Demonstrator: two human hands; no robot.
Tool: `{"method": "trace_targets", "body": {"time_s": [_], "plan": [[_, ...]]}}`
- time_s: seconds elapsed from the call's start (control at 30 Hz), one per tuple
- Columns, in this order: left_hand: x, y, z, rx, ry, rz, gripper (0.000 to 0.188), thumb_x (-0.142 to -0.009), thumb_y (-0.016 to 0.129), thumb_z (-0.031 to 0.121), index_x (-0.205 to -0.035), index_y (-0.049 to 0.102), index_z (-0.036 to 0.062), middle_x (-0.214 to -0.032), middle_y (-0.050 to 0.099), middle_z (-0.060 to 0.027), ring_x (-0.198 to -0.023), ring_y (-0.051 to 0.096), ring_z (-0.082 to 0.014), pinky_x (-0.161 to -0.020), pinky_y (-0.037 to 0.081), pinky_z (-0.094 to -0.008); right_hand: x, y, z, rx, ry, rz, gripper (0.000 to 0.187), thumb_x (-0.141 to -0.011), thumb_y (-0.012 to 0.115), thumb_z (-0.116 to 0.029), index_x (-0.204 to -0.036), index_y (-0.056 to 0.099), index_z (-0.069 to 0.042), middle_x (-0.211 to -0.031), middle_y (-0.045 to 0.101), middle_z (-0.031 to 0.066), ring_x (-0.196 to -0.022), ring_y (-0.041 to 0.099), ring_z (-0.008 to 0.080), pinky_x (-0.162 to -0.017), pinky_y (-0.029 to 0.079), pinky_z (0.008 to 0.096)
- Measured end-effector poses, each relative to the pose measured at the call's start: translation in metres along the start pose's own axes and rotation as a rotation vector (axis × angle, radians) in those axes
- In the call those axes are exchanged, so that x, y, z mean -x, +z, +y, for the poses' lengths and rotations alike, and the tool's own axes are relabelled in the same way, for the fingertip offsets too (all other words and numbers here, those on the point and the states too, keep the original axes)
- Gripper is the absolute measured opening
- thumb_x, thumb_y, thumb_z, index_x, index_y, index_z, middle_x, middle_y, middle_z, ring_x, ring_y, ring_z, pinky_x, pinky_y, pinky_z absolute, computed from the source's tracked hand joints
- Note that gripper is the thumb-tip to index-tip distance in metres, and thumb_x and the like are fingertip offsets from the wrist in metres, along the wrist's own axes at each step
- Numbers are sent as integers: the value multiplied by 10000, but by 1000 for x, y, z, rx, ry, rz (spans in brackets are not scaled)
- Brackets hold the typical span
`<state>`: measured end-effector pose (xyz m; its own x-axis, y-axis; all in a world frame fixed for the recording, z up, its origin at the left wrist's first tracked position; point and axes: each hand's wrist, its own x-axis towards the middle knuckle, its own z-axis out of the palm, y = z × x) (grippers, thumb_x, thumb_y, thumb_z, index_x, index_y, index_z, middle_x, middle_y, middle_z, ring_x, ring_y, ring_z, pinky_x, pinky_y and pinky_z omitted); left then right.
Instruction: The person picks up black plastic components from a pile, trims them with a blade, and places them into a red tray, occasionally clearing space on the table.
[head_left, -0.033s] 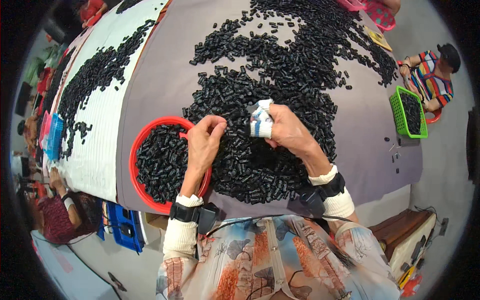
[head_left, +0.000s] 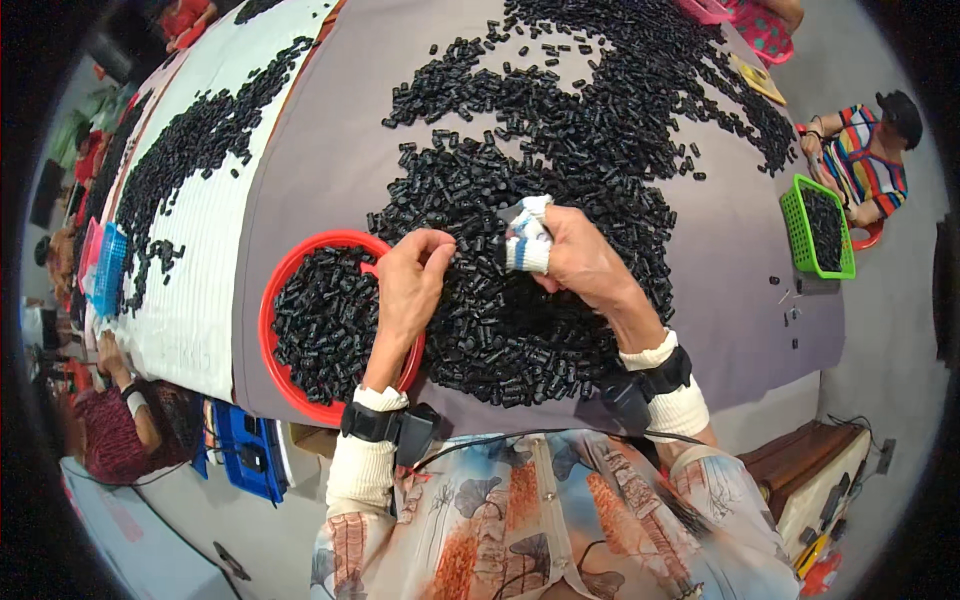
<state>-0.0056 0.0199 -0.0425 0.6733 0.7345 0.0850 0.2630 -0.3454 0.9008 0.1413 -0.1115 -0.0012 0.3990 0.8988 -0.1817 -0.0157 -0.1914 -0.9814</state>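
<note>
A large heap of small black cylindrical pieces (head_left: 510, 365) spreads in front of me. Over its left part, my left hand (head_left: 412, 285) is closed, thumb and index fingertip pinched together. Anything between them is too small to make out. My right hand (head_left: 585, 255) is curled closed over the middle of the heap, its fingers mostly hidden. White cloth with blue marks (head_left: 529, 248) is wrapped round its finger ends, and a dark bit shows beside the cloth. Left of my left wrist stands a round red basin (head_left: 270, 335) filled with the same black pieces.
A green basket (head_left: 797, 225) of black pieces stands at the table's right edge by a person in a striped top (head_left: 862, 160). A yellow tray (head_left: 760, 78) lies at the far right. More pieces cover the white cloth (head_left: 205, 330) at left, beside a blue basket (head_left: 108, 270).
</note>
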Motion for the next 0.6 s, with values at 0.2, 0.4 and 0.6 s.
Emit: {"method": "trace_targets", "body": {"time_s": [0.2,0.4,0.6], "plan": [[-3,7,-21,-400,213,-9,169,-744,628,117,-868,617,4,-806,579,-150,-781,567,-303,-698,450,-382,5,-3,1,59,50,1,60,-764,562,-91,-757,543,-34,-546,462,-20,-437,431,60,-388,332,219],[-13,33,-21,-589,210,13,219,-729,660,172,-879,620,17,-821,570,-149,-822,547,-322,-716,439,-407,8,-3,10,51,44,3,53,-766,546,-80,-757,549,-28,-548,470,-15,-437,433,63,-387,333,220],[-17,37,-19,-443,229,-70,209,-703,683,127,-855,609,4,-785,590,-137,-726,575,-274,-641,458,-363,11,-9,21,21,58,-18,54,-765,561,-77,-756,557,-24,-554,481,-13,-437,437,60,-385,342,222]]}}
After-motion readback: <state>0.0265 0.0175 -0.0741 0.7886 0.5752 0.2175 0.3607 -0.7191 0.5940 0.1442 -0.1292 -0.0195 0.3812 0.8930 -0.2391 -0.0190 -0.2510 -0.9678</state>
